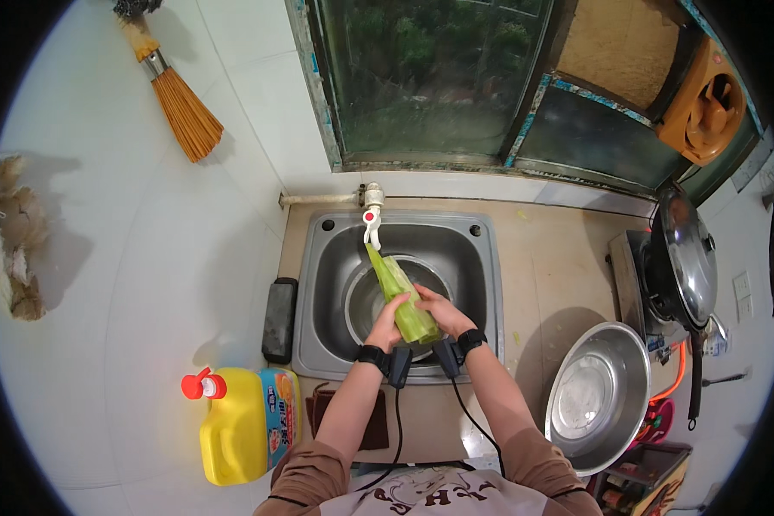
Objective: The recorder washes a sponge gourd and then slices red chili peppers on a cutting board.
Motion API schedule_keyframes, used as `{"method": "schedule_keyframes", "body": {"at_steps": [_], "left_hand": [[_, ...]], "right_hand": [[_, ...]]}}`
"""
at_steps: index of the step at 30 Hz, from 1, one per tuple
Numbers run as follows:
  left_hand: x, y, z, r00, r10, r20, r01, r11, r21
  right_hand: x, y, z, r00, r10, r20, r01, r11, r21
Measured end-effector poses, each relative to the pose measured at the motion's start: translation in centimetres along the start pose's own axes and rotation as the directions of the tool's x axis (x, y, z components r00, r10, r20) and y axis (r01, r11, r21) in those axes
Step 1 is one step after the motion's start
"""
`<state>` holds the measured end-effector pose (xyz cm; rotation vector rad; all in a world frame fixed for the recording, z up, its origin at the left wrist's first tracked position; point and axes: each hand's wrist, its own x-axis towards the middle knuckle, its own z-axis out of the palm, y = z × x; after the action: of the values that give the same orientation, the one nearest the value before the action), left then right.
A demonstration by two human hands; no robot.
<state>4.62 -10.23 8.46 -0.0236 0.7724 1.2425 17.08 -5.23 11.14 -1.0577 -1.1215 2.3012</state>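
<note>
Over the stainless steel sink (pixel 304 290), both hands hold a thick pale-green stalk vegetable (pixel 396 284); its exact kind is hard to tell. My left hand (pixel 387 320) wraps its lower left side, and my right hand (pixel 445 311) grips it from the right. The narrow tip points away from me, just under the spout of the white tap (pixel 373 226). Below the vegetable, a round metal bowl (pixel 359 290) sits inside the sink, partly hidden by the vegetable and my hands. I cannot make out running water.
A yellow detergent jug (pixel 232 432) and a dark oblong block (pixel 279 319) are left of the sink. A brown cloth (pixel 374 426) lies in front. At right are a large metal basin (pixel 596 393) and a lidded pan (pixel 684 258) on a stove.
</note>
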Motion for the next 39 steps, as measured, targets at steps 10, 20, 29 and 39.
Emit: {"method": "schedule_keyframes", "body": {"at_steps": [10,20,29,39], "left_hand": [[2.3,-1.0,-2.1,0.994,-0.008,-0.111,0.000,0.998,-0.069],[0.5,-1.7,-0.6,0.990,-0.071,-0.123,0.054,0.989,-0.136],[-3.2,-1.7,1.9,0.985,-0.175,0.002,0.174,0.975,-0.142],[-8.2,-2.5,7.2,0.970,-0.137,0.201,0.151,0.987,-0.052]], "right_hand": [[3.5,5.0,-4.3,0.710,-0.325,-0.625,-0.206,0.753,-0.625],[1.7,3.0,-5.2,0.722,-0.335,-0.606,0.174,0.935,-0.309],[-3.9,-1.3,-2.9,0.681,-0.604,-0.414,0.456,0.792,-0.405],[-12.3,-6.7,1.4,0.358,-0.930,-0.088,0.338,0.217,-0.916]]}}
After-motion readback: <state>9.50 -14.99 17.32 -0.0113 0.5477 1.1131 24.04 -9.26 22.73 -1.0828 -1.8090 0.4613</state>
